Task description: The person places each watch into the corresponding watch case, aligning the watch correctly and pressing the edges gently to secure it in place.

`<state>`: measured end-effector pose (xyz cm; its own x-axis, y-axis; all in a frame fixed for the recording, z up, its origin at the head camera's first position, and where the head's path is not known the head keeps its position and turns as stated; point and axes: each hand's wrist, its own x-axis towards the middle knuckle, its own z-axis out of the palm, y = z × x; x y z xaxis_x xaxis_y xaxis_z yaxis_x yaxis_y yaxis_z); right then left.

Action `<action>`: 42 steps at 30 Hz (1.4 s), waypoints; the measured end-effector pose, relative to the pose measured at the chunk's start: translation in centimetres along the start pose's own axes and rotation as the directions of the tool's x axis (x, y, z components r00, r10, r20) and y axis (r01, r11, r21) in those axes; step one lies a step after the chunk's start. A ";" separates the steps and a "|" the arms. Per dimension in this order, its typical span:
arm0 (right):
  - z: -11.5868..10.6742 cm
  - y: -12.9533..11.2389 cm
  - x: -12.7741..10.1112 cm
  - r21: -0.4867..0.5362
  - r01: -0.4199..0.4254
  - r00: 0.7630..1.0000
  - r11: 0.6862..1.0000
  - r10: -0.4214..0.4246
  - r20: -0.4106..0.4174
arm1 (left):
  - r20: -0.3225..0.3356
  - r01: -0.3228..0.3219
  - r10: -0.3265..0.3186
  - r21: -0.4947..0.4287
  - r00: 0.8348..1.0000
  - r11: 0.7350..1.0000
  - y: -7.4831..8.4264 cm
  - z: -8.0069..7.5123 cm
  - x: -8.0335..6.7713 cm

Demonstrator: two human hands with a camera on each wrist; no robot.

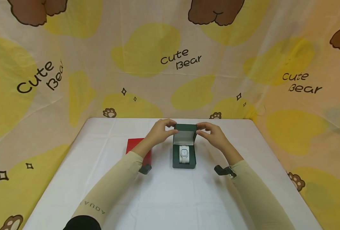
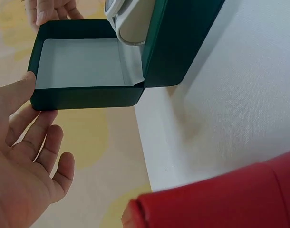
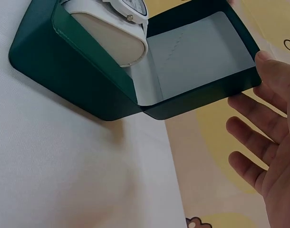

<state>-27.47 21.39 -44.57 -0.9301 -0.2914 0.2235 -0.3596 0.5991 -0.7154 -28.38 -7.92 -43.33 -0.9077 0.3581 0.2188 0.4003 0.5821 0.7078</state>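
A dark green watch box [image 1: 184,166] stands on the white table with its lid [image 1: 185,127] raised, showing a pale grey lining. Inside the base, a white watch [image 1: 184,152] with a squarish dial is wrapped round a cream cushion [image 3: 109,40]. My left hand [image 1: 159,131] pinches the left corner of the lid between thumb and fingers; its other fingers hang loosely curled in the left wrist view. At the opposite corner, my right hand [image 1: 215,135] pinches the lid in the same way, thumb at the rim and forefinger behind.
A red box [image 1: 135,142] lies left of the green one, partly hidden under my left forearm. The white table [image 1: 170,198] reaches back to a yellow and beige printed cloth [image 1: 147,51], which also hangs at both sides.
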 end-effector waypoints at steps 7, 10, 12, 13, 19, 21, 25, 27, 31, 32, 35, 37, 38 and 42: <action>-0.7 -1.0 0.2 -0.033 -0.010 0.999 0.999 0.011 0.030 | 0.015 0.008 -0.008 -0.019 1.000 1.000 0.3 -0.4 0.1; -0.9 -1.5 0.2 -0.037 -0.035 0.998 0.999 0.038 0.059 | 0.017 0.008 -0.008 -0.020 1.000 1.000 0.2 -0.5 0.0; -0.9 -1.7 0.1 -0.037 -0.050 0.996 0.998 0.053 0.075 | 0.025 0.017 -0.016 -0.024 1.000 1.000 0.2 -0.5 -0.1; -1.0 -1.7 0.1 -0.037 -0.055 0.995 0.998 0.058 0.080 | 0.029 0.022 -0.021 -0.027 0.999 0.999 0.2 -0.5 -0.1; -1.0 -1.9 -0.1 -0.046 -0.064 0.994 0.997 0.068 0.083 | 0.034 0.054 -0.052 -0.041 0.998 0.998 0.4 -0.4 -0.4; -1.0 -2.0 -0.3 -0.051 -0.065 0.994 0.997 0.069 0.081 | 0.029 0.060 -0.059 -0.039 0.998 0.997 0.5 -0.4 -0.6; -1.0 -2.3 -0.6 -0.065 -0.067 0.995 0.996 0.071 0.072 | 0.016 0.064 -0.063 -0.040 0.998 0.997 0.7 -0.3 -0.9; -1.0 -2.4 -0.7 -0.071 -0.066 0.995 0.995 0.070 0.067 | 0.008 0.064 -0.064 -0.041 0.998 0.997 0.7 -0.3 -1.1; -0.9 -2.6 -1.0 -0.081 -0.069 0.996 0.994 0.073 0.055 | -0.007 0.076 -0.077 -0.049 0.997 0.996 1.0 -0.1 -1.5; -0.8 -2.7 -1.1 -0.083 -0.070 0.996 0.994 0.075 0.053 | -0.011 0.079 -0.080 -0.053 0.997 0.995 1.0 -0.1 -1.6; -0.7 -2.8 -1.3 -0.091 -0.069 0.996 0.993 0.074 0.050 | -0.026 0.087 -0.089 -0.063 0.996 0.994 1.0 0.1 -1.9; -0.7 -2.8 -1.4 -0.094 -0.066 0.997 0.993 0.071 0.044 | -0.038 0.091 -0.094 -0.064 0.995 0.994 1.1 0.2 -2.1; -0.6 -2.9 -1.5 -0.095 -0.064 0.997 0.993 0.068 0.042 | -0.042 0.093 -0.096 -0.068 0.994 0.993 1.1 0.3 -2.2; -0.5 -3.1 -1.7 -0.089 -0.062 0.997 0.994 0.065 0.028 | -0.055 0.106 -0.110 -0.073 0.992 0.992 1.4 0.5 -2.5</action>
<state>-24.79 20.44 -42.38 -0.9491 -0.2723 0.1580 -0.3060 0.6803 -0.6660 -25.50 -7.65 -43.25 -0.9517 0.2516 0.1762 0.2918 0.5618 0.7741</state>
